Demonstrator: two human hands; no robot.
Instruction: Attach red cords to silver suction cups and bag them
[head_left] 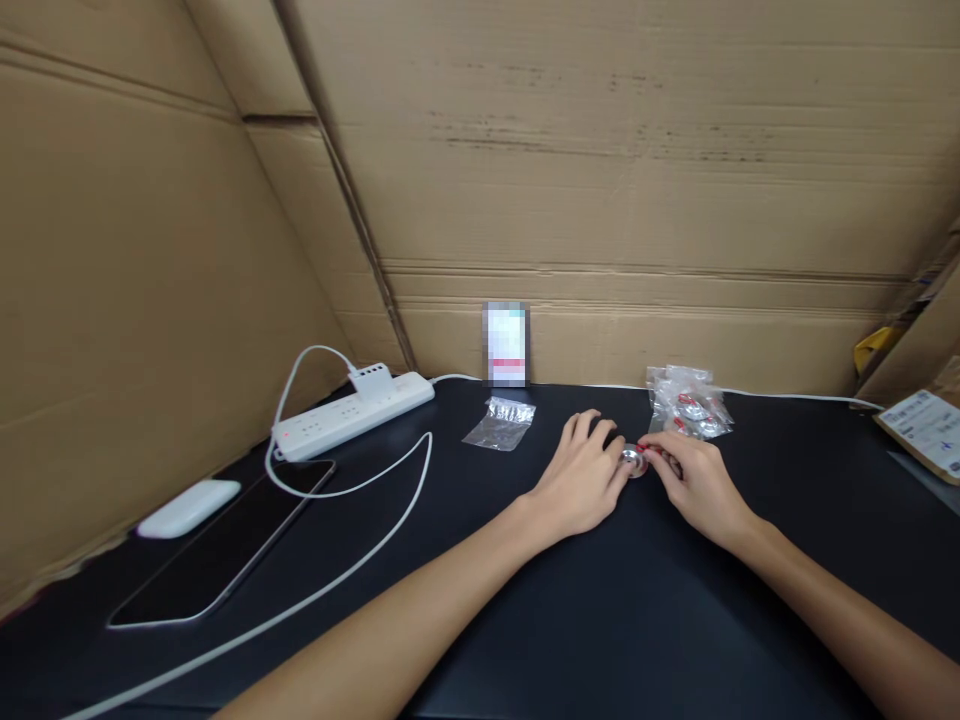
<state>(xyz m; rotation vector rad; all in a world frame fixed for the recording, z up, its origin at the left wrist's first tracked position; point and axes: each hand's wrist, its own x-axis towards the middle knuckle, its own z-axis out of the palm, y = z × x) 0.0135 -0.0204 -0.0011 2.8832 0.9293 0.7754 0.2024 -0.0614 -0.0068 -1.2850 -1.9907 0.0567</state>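
A small, round, shiny metal piece (634,461) lies on the black table between my two hands. My left hand (589,470) is curled down over its left side, with thumb and fingertips pressed to its edge. On the other side, my right hand (696,482) pinches a small red part (643,447) with thumb and forefinger at the metal piece's upper right rim. My fingers hide most of the red part, and I cannot tell whether it is joined to the metal. Just behind are clear plastic bags (686,400) with more red and silver pieces inside.
A flattened clear bag (501,425) lies left of my hands, before an upright phone-like screen (507,345) at the cardboard wall (600,200). Farther left are a white power strip (352,415), a cable (367,550), a dark tablet (225,550) and a white case (189,508). A labelled package (926,432) sits right.
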